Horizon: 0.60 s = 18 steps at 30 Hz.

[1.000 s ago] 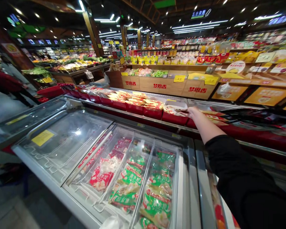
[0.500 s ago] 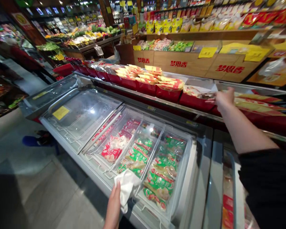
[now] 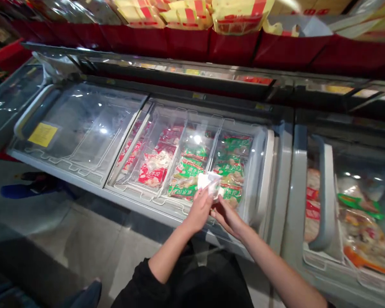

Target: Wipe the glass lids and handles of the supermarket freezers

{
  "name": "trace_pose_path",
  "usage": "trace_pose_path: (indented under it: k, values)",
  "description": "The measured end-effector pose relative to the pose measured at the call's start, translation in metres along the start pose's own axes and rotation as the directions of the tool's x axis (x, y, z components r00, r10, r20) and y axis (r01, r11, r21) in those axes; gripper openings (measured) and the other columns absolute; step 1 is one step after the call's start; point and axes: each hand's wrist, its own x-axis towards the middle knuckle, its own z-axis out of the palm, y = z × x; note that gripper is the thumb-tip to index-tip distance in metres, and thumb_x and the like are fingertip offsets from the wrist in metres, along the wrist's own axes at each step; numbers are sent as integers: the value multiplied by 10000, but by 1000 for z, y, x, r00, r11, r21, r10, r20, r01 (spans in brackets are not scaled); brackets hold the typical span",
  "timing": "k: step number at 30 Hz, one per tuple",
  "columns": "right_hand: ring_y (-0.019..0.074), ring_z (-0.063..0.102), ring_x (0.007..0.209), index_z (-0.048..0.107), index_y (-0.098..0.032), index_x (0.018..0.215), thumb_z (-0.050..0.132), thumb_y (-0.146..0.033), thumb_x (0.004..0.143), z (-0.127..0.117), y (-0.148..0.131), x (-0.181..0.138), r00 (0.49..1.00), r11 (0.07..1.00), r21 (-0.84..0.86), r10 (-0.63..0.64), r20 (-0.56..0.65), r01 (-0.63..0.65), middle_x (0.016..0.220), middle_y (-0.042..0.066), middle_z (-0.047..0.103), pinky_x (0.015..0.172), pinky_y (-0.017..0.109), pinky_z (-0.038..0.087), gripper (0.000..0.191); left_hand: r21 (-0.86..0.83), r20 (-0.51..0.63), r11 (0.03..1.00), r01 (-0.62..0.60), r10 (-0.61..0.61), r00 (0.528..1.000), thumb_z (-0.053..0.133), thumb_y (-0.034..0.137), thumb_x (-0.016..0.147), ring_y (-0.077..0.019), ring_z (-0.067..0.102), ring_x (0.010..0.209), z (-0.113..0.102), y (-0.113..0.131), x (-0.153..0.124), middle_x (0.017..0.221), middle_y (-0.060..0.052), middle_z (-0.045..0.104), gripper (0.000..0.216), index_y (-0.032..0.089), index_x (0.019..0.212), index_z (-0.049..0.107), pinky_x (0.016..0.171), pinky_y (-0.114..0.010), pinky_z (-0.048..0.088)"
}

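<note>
Near the chest freezer's front edge (image 3: 167,211), our left hand (image 3: 201,208) clamps a white cloth (image 3: 212,177), and we cannot tell whether our right hand (image 3: 230,214) grips.

The cloth (image 3: 214,179) was white and the left sleeve (image 3: 144,285) black. Green bags (image 3: 192,170) and red bags (image 3: 151,174) bore white lettering; the freezer rim (image 3: 137,203) was grey, the sign (image 3: 42,134) yellow. Upper bins (image 3: 188,45) were dark red, their packets (image 3: 181,17) pale yellow with red bands.

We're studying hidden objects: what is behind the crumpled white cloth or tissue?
Past the crumpled white cloth or tissue, green printed plastic packets show inside the grey, clear-lidded freezer. Whatever the cloth or tissue directly covers cannot be seen.
</note>
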Motion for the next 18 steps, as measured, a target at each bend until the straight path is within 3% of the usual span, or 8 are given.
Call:
trace_pose_path:
  k: [4,7,9,11,12,14,16,18]
  values:
    - [307,742,1011,739,-279,929,752,-759,699,20,41,24,912,986,-15,-160,-378,167,967,48,816,863,423,606,533,241,235,945,-221,164,958,186,515,1117,-197,238,1642,-34,-45,5,1741,-42,334,636,263,1689,302,1355,-416,108]
    - [338,716,997,686,-211,843,590,-797,799,3,49,45,634,916,-357,-388,-669,184,920,133,792,928,461,567,596,532,153,827,-182,118,981,257,445,1118,-211,160,1660,-81,-99,16,1760,-54,279,612,239,1693,279,1350,-452,121]
    - [366,697,1058,689,-190,871,450,-734,919,-12,50,52,456,798,-593,-569,-684,107,1010,205,778,1000,508,529,596,682,56,723,-107,94,994,311,374,1107,-239,181,1657,-115,-137,23,1757,-83,282,609,197,1689,282,1342,-482,160]
    - [383,648,1218,723,-164,1015,366,-619,1004,-20,52,57,390,619,-782,-739,-549,73,1209,252,743,1111,545,462,578,781,-4,621,-64,107,994,351,325,1090,-261,226,1646,-142,-169,27,1745,-106,308,606,165,1674,318,1332,-486,194]
    - [377,602,1312,729,-160,1116,349,-564,1030,-20,56,58,414,509,-856,-800,-435,84,1315,248,712,1166,554,421,562,814,-12,578,-64,127,992,360,314,1085,-265,244,1641,-151,-182,28,1740,-110,320,604,155,1668,334,1331,-481,199]
    - [348,507,1453,700,-195,1308,376,-494,1049,-13,71,62,565,261,-953,-815,-130,156,1484,185,644,1238,559,355,511,852,-15,517,-84,185,983,356,307,1083,-262,265,1634,-160,-200,29,1734,-107,332,602,151,1664,348,1333,-467,189]
    - [317,455,1518,640,-273,1441,451,-454,1045,2,92,65,733,25,-960,-651,195,278,1591,94,576,1275,562,309,475,864,-22,492,-105,246,969,337,307,1086,-256,277,1630,-160,-209,28,1731,-96,336,601,158,1669,344,1334,-462,183]
    - [293,403,1564,563,-352,1528,522,-403,1036,17,115,68,792,-143,-913,-457,404,383,1666,25,487,1302,561,256,496,865,-44,491,-106,285,958,329,309,1086,-256,294,1625,-157,-213,28,1728,-87,346,600,170,1669,349,1330,-467,198]
